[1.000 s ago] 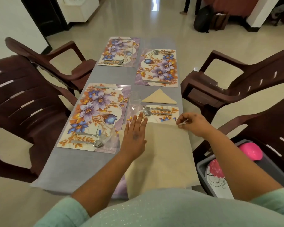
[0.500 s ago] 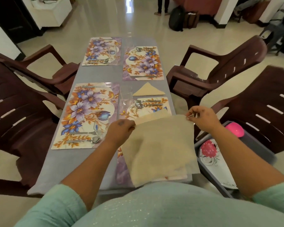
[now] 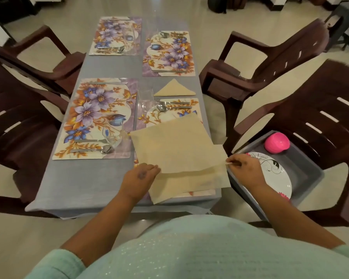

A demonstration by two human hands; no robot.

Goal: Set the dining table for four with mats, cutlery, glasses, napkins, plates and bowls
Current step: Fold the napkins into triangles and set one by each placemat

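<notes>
A beige napkin (image 3: 175, 152) lies half folded over the near right floral mat (image 3: 159, 118). My left hand (image 3: 140, 177) pinches its folded near left corner. My right hand (image 3: 245, 168) pinches its right corner at the table's edge. A folded triangular napkin (image 3: 174, 90) lies beyond that mat, with a spoon and fork (image 3: 170, 106) on the mat's far end and a clear glass (image 3: 146, 99) beside them. The near left mat (image 3: 97, 115) holds cutlery (image 3: 93, 151) and a glass (image 3: 112, 135). Two far mats (image 3: 117, 35) (image 3: 168, 51) carry cutlery.
The grey table (image 3: 85, 182) has brown plastic chairs (image 3: 18, 109) (image 3: 270, 57) on both sides. On the near right chair (image 3: 318, 125) sits a grey bin (image 3: 302, 170) holding white flowered plates (image 3: 270, 174) and a pink bowl (image 3: 276, 144).
Both hands lifted the far edge of the napkin and brought it toward me, folding it over. The view tilted down and closer to the table.
</notes>
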